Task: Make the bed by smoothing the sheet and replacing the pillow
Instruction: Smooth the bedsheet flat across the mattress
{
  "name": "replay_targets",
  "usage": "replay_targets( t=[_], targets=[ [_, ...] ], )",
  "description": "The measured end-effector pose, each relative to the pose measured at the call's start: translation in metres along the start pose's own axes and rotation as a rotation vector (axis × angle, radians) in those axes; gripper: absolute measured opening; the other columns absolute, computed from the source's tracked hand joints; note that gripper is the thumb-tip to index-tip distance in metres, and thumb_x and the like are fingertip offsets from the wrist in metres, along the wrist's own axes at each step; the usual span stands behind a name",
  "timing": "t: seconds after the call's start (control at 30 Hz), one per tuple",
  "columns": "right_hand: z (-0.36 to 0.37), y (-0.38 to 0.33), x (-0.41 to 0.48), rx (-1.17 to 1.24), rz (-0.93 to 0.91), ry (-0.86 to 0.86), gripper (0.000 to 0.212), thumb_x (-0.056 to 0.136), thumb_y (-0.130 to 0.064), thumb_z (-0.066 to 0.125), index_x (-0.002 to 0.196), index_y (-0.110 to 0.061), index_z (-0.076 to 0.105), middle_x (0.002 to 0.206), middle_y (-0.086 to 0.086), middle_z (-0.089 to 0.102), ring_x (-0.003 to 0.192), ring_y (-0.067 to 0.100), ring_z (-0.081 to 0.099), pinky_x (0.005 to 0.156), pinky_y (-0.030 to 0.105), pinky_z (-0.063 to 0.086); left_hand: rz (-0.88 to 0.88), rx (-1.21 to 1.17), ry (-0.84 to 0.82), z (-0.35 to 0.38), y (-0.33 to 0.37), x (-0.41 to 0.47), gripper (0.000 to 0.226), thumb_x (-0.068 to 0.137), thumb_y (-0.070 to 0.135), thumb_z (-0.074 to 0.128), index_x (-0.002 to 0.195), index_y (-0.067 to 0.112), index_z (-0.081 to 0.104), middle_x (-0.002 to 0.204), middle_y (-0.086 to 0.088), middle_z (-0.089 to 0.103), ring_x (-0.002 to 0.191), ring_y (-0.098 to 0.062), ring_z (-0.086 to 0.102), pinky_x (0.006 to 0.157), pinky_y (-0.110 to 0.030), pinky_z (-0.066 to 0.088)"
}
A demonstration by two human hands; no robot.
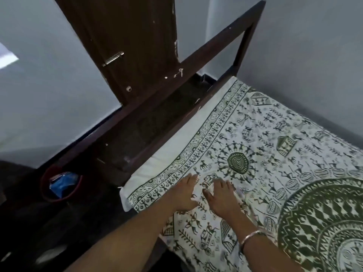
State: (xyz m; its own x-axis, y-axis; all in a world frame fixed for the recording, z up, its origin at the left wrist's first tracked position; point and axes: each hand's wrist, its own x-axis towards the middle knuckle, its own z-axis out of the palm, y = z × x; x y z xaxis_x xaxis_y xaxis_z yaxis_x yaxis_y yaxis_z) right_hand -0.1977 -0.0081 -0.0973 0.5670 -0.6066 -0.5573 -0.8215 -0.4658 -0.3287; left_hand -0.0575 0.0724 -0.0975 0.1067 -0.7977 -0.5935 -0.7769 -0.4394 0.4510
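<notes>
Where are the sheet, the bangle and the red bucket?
sheet (255, 134): head view, on the printed top surface.
bangle (250, 236): head view, on the band at the right wrist.
red bucket (44, 185): head view, on its left rim.

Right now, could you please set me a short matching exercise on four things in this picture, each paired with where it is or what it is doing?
Things:
1. left hand
2. bangle
3. red bucket
4. door latch

Places or states:
A. on the dark floor beside the bed's end
B. around the right wrist
C. flat on the printed sheet, beside the right hand
D. on the brown door

Pairs: 1-C, 2-B, 3-A, 4-D
</notes>
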Motion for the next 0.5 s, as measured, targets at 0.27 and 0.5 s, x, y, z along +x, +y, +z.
replay_targets(
  t=[0.27,0.5],
  targets=[
    [0.045,-0.015,0.099,-0.116,-0.071,-0.040,0.069,0.101,-0.043,0.031,0.150,-0.002,0.008,0.158,0.020,0.004,0.146,0.033,-0.005,0.117,0.037,-0.003,-0.045,-0.088,0.057,0.019,-0.068,0.062,0.089,0.089,0.031,0.059,0.152,0.013,-0.001,0.160,-0.006,-0.002,0.147,-0.021,0.001,0.119,-0.035,0.014],
    [0.108,-0.026,0.175,-0.227,-0.145,0.040,0.067,0.100,-0.045,0.027,0.152,-0.010,0.003,0.160,0.010,-0.003,0.146,0.027,-0.009,0.118,0.047,0.004,-0.181,-0.146,0.260,0.042,-0.119,0.113,0.060,0.100,0.017,0.034,0.151,0.009,0.003,0.159,-0.009,0.007,0.147,-0.025,-0.001,0.116,-0.029,0.003]
  ],
)
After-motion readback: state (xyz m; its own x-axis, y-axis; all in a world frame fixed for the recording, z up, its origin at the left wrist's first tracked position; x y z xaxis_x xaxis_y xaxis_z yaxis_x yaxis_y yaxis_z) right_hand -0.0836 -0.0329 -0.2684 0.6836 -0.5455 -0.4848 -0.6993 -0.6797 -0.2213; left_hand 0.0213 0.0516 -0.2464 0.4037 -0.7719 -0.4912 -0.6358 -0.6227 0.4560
